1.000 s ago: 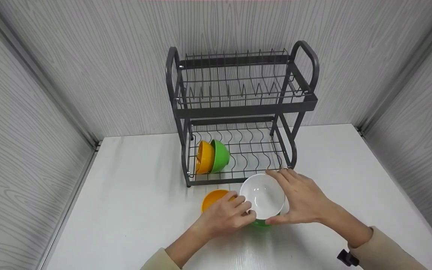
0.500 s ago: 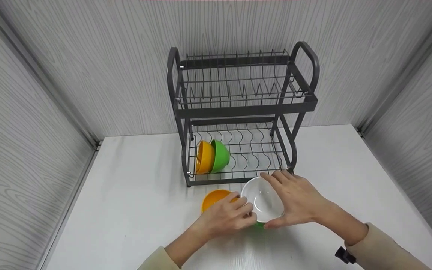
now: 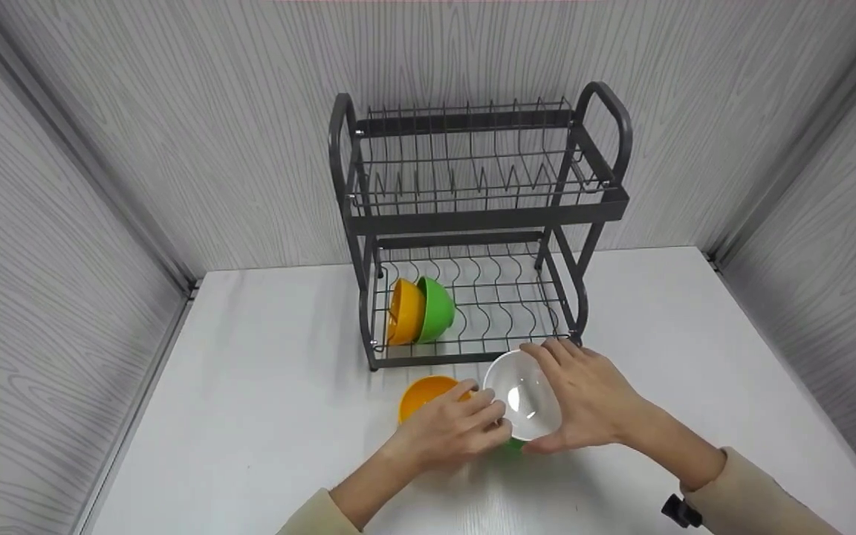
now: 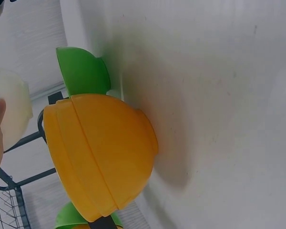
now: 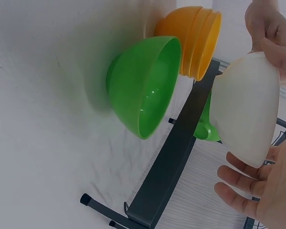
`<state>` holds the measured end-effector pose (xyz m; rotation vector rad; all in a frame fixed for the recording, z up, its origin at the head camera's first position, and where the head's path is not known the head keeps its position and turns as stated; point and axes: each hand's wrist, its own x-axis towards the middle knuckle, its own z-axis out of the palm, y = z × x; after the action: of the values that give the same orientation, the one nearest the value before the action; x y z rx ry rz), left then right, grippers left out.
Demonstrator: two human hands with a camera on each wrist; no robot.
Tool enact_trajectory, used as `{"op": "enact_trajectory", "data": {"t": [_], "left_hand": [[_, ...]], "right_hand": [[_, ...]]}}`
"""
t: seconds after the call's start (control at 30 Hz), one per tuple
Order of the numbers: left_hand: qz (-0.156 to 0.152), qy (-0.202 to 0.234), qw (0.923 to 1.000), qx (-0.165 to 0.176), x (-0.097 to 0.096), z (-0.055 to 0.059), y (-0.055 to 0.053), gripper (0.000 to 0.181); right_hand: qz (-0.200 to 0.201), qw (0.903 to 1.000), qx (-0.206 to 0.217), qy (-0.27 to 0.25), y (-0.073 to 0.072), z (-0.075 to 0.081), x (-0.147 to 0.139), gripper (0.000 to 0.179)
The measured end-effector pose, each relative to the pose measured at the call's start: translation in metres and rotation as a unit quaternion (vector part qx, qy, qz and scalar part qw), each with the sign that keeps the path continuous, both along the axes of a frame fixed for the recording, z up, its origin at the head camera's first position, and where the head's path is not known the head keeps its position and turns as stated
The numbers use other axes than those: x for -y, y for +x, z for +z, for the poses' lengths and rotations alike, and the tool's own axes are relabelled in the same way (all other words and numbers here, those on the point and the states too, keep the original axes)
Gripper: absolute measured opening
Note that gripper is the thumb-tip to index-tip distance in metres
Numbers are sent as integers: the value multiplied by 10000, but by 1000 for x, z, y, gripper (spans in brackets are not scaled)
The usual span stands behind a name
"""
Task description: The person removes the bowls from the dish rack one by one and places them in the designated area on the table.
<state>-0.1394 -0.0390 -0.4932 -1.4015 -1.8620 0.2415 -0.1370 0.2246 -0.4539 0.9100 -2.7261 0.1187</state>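
Note:
Both hands are at a white bowl, which is tilted with its inside towards the head camera. My right hand grips its right side, thumb at the near edge and fingers at the far edge. Curled fingers of my left hand hold the left rim. Below the white bowl, a green bowl stands on the table, mostly hidden in the head view. Beside it, partly behind my left hand, is a stack of orange bowls, nested one in another.
A dark two-tier dish rack stands behind the hands. On its lower tier, at the left, an orange bowl and a green bowl stand on edge. Pale wood-grain panels enclose the white table.
The white bowl has shifted slightly right and towards the person, its tilt changing a little. The right hand has moved slightly with it; the left hand has barely moved.

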Motion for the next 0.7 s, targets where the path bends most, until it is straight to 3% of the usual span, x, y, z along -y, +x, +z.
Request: {"op": "enact_trajectory", "data": {"t": [0.2,0.43,0.7], "left_hand": [[8,420,9990,154,0,-1,0,12],[-48,519,9980,350,-4,-2,2,6],[-69,742,9970,201,-18,-4,7,5]], "right_hand": [[-94,9997,-50,-213,2,-5,-4,128],[-88,9989,-103,-443,5,-9,-11,127],[-56,9980,-147,-607,7,-12,-23,126]]}}
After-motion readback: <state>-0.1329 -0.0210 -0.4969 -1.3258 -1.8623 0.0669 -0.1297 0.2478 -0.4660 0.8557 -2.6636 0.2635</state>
